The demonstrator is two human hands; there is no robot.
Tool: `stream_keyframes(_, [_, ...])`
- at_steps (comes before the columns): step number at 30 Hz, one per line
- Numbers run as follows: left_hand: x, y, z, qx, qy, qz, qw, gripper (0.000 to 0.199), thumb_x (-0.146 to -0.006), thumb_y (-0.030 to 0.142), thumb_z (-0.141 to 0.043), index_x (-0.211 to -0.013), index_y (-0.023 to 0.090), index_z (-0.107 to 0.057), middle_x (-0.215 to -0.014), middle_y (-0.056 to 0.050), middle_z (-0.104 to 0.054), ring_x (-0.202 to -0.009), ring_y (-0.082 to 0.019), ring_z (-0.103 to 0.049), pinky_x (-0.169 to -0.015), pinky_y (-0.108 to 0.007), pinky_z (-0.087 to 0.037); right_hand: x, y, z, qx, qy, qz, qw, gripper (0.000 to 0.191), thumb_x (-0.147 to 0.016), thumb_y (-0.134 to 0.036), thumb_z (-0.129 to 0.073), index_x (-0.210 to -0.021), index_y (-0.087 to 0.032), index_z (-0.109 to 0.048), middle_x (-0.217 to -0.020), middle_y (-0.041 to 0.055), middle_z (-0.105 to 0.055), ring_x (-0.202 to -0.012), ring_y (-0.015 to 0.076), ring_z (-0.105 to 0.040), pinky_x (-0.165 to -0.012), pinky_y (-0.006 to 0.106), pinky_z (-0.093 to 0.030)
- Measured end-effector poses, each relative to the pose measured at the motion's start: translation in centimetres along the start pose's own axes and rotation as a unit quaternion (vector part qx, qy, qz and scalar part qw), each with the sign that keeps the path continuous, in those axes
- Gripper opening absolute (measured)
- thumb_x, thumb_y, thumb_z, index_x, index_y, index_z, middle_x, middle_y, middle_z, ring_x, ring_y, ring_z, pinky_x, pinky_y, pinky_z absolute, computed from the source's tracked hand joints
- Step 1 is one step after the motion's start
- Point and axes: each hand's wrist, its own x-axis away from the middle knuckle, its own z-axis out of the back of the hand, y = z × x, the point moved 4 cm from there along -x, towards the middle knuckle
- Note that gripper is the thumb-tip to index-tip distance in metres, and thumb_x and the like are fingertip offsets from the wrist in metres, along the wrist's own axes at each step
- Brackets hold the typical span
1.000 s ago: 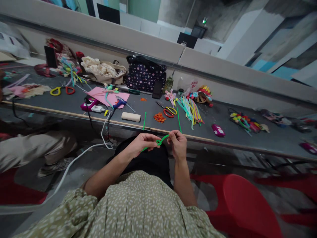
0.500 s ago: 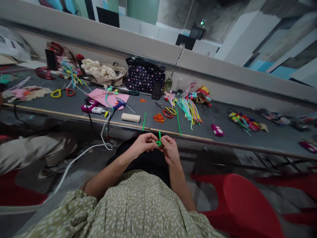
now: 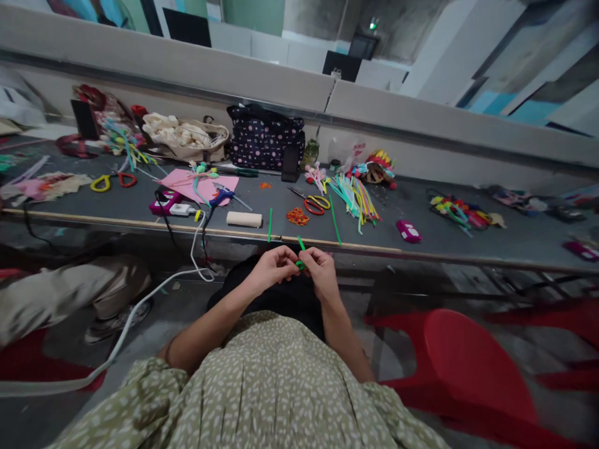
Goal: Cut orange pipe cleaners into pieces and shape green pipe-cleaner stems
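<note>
A bright green pipe cleaner [image 3: 300,264], curled into a small loop with a straight end sticking up, is pinched between my two hands in front of the table edge. My left hand [image 3: 276,268] grips the loop from the left with thumb and fingertips. From the right, my right hand [image 3: 320,268] closes thumb and fingers on it near the upright end. My fingers cover part of the loop. Beyond the hands lie a short green pipe cleaner [image 3: 270,224] and a longer green pipe cleaner [image 3: 335,220]. Between these two is an orange coiled bundle [image 3: 297,216].
Scissors [image 3: 314,202], a cream roll [image 3: 244,219], a blue glue gun [image 3: 221,196] and a pastel pipe cleaner bunch [image 3: 355,199] lie on the dark table [image 3: 388,221]. A white cable [image 3: 140,305] hangs at left. A red stool [image 3: 477,368] stands at right.
My right hand has shifted its fingers up over the loop, and the pipe cleaner's upright end now leans left and shows less. The view has shifted slightly.
</note>
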Motion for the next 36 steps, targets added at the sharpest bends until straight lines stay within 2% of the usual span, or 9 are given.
stream_keyframes(6, [0.2,-0.8,-0.2,0.018,-0.032,0.044,0.998,0.041,-0.072,0.042,-0.073,-0.096,0.012,-0.060,-0.066,-0.002,-0.065,-0.047,-0.007,-0.054,-0.042,-0.016,-0.039,0.0,-1.0,-0.1,0.027,0.050,0.074,0.996,0.026,-0.082,-0.041,-0.064,-0.070,-0.018,-0.059,-0.058,-0.0052,-0.049,-0.050,0.0076,-0.038,-0.049,0.021,-0.032])
stream_keyframes(14, [0.0,-0.9,-0.1,0.071,-0.048,0.067,0.994,0.041,-0.069,0.041,-0.078,-0.093,0.011,-0.064,-0.067,-0.003,-0.065,-0.049,-0.007,-0.055,-0.047,-0.017,-0.043,-0.3,-0.4,0.2,-0.038,0.096,0.076,0.992,0.028,-0.079,-0.044,-0.066,-0.068,-0.019,-0.057,-0.054,-0.0057,-0.047,-0.047,0.0082,-0.038,-0.044,0.022,-0.030])
stream_keyframes(17, [0.2,-1.1,-0.1,0.113,-0.045,0.081,0.989,0.039,-0.069,0.038,-0.078,-0.094,0.013,-0.063,-0.067,-0.002,-0.065,-0.050,-0.008,-0.056,-0.048,-0.018,-0.044,-0.6,-0.4,0.3,-0.033,0.087,0.069,0.993,0.029,-0.079,-0.045,-0.066,-0.069,-0.020,-0.057,-0.055,-0.0057,-0.047,-0.046,0.0078,-0.038,-0.043,0.021,-0.030])
stream_keyframes(20, [0.2,-0.9,-0.3,0.148,-0.077,0.094,0.982,0.038,-0.070,0.038,-0.078,-0.095,0.013,-0.062,-0.075,-0.006,-0.068,-0.057,-0.011,-0.061,-0.052,-0.021,-0.047,-0.7,-0.7,0.3,-0.021,0.074,0.071,0.995,0.029,-0.079,-0.046,-0.065,-0.071,-0.020,-0.058,-0.059,-0.0052,-0.049,-0.048,0.0080,-0.041,-0.045,0.021,-0.034])
stream_keyframes(24, [-0.2,0.0,-0.6,0.172,-0.127,0.096,0.972,0.046,-0.079,0.050,-0.067,-0.098,0.009,-0.065,-0.089,-0.015,-0.070,-0.067,-0.015,-0.065,-0.059,-0.026,-0.052,-0.7,-1.3,0.1,-0.017,0.062,0.080,0.995,0.029,-0.080,-0.046,-0.065,-0.072,-0.019,-0.059,-0.061,-0.0048,-0.051,-0.049,0.0075,-0.045,-0.046,0.020,-0.037])
stream_keyframes(28, [-0.9,0.4,-0.7,0.172,-0.142,0.100,0.970,0.049,-0.083,0.054,-0.060,-0.097,0.007,-0.068,-0.087,-0.015,-0.070,-0.066,-0.016,-0.064,-0.060,-0.026,-0.052,-0.6,-1.6,-0.3,-0.036,0.027,0.064,0.997,0.030,-0.080,-0.047,-0.065,-0.072,-0.020,-0.056,-0.052,-0.0077,-0.046,-0.040,0.0061,-0.042,-0.039,0.019,-0.035])
stream_keyframes(33, [-1.4,0.4,-1.0,0.162,-0.148,0.113,0.969,0.046,-0.079,0.052,-0.065,-0.090,0.007,-0.069,-0.078,-0.012,-0.068,-0.058,-0.013,-0.061,-0.053,-0.023,-0.048,-0.5,-1.9,-0.5,-0.058,-0.012,0.046,0.997,0.032,-0.080,-0.050,-0.065,-0.073,-0.020,-0.055,-0.048,-0.0087,-0.047,-0.035,0.0070,-0.046,-0.036,0.018,-0.037])
stream_keyframes(36, [-1.3,0.4,-1.2,0.167,-0.140,0.117,0.969,0.045,-0.078,0.051,-0.066,-0.086,0.007,-0.069,-0.071,-0.009,-0.065,-0.048,-0.008,-0.053,-0.042,-0.019,-0.036,-0.4,-2.1,-0.6,-0.071,-0.020,0.047,0.996,0.032,-0.080,-0.049,-0.065,-0.074,-0.020,-0.054,-0.046,-0.0090,-0.046,-0.035,0.0084,-0.048,-0.036,0.019,-0.039])
